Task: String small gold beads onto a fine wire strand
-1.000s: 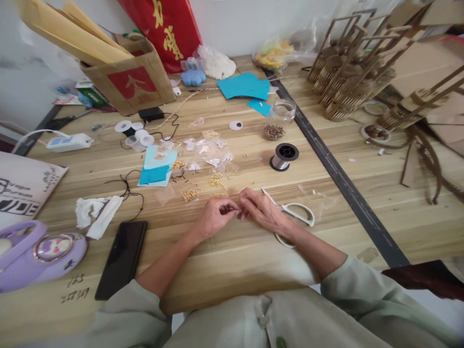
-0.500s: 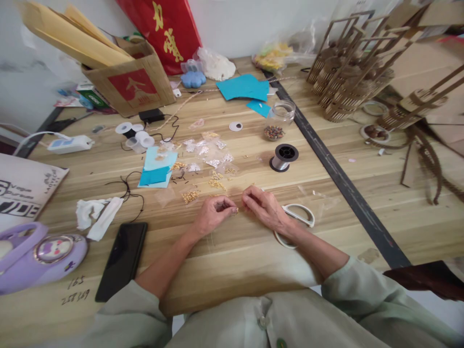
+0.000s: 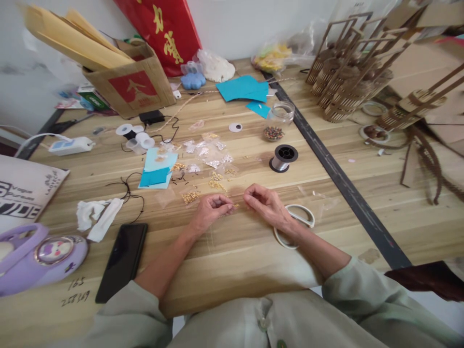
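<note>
My left hand is closed in a pinch, with a small gold bead showing at its fingertips. A thin line, thread or wire, hangs faintly below that hand. Opposite it, my right hand has thumb and forefinger pressed together; what they hold, if anything, is too fine to make out. The two hands are a small gap apart. White-handled scissors lie partly under my right forearm. Loose gold beads and a gold pile lie just beyond my left hand. Past my right hand stands a spool of silvery wire.
A jar of mixed beads stands beyond the spool. Small silver packets and blue cards lie at centre-left. A black phone rests left of my forearm. Bamboo baskets crowd the back right.
My left hand has turned slightly and shifted a little left, and the gold bead at its fingertips sits a bit higher. The right hand has barely moved.
</note>
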The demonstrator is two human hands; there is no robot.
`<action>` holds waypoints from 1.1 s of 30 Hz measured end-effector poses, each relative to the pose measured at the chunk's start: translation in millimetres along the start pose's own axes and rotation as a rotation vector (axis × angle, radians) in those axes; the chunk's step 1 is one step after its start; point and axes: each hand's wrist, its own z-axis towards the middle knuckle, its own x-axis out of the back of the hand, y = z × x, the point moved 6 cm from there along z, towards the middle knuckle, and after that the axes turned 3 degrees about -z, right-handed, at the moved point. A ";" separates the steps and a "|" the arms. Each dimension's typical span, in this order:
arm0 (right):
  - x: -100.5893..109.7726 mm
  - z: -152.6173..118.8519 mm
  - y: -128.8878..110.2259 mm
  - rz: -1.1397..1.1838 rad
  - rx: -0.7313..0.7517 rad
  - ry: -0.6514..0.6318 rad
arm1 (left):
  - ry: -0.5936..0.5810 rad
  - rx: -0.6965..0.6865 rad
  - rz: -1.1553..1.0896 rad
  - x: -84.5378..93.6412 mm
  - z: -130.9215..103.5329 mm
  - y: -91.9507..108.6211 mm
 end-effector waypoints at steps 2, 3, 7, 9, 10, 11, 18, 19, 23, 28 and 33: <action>-1.3 -0.2 -0.1 0.031 -0.008 -0.019 | 0.004 -0.012 0.010 -0.7 -0.2 0.8; -1.7 -0.2 -0.1 0.038 -0.012 -0.024 | 0.007 -0.020 0.019 -1.2 -0.4 1.5; -2.6 -0.4 -0.7 0.017 -0.019 -0.033 | 0.020 -0.069 0.073 -3.9 -1.7 5.7; -3.2 -0.4 -1.1 0.006 -0.018 -0.039 | 0.019 -0.086 0.107 -5.2 -2.4 7.0; -3.7 -0.4 -1.1 0.001 -0.018 -0.042 | 0.019 -0.090 0.120 -5.5 -2.6 7.0; -4.1 -0.5 -1.0 0.000 -0.018 -0.046 | 0.019 -0.093 0.131 -5.5 -2.8 6.6; -6.4 -0.9 -1.3 0.004 0.006 -0.076 | 0.003 -0.115 0.148 -4.3 -1.9 -1.7; -6.6 -1.0 -1.6 0.007 0.012 -0.079 | 0.000 -0.117 0.149 -4.3 -1.8 -2.7; -7.3 -1.4 -3.4 0.016 0.023 -0.088 | -0.005 -0.131 0.148 -4.1 -1.6 -4.5; -7.9 -1.4 -5.8 0.013 0.027 -0.101 | -0.012 -0.149 0.160 -4.8 -1.6 -4.5; -8.6 -1.5 -5.8 0.011 0.018 -0.115 | -0.032 -0.174 0.176 -6.9 -2.1 -3.7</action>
